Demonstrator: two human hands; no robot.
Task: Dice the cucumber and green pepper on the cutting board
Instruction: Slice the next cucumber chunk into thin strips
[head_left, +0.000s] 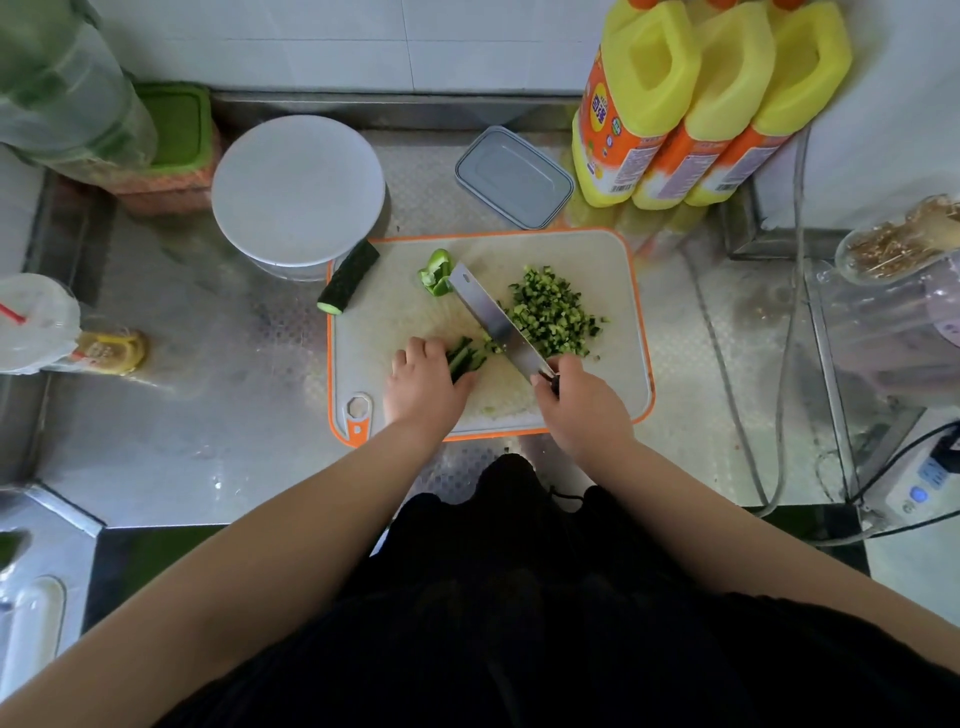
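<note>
A white cutting board with an orange rim lies on the steel counter. My left hand holds a bundle of cucumber strips down on the board with curled fingers. My right hand grips the handle of a cleaver, whose blade lies diagonally right next to the strips' cut ends. A pile of diced cucumber sits to the right of the blade. A green pepper piece lies near the blade's far end. A cucumber half rests across the board's far left edge.
A white round lidded container stands behind the board on the left, a grey lidded box behind its middle. Three yellow bottles stand at the back right. Cables run down the right side. A plastic cup stands far left.
</note>
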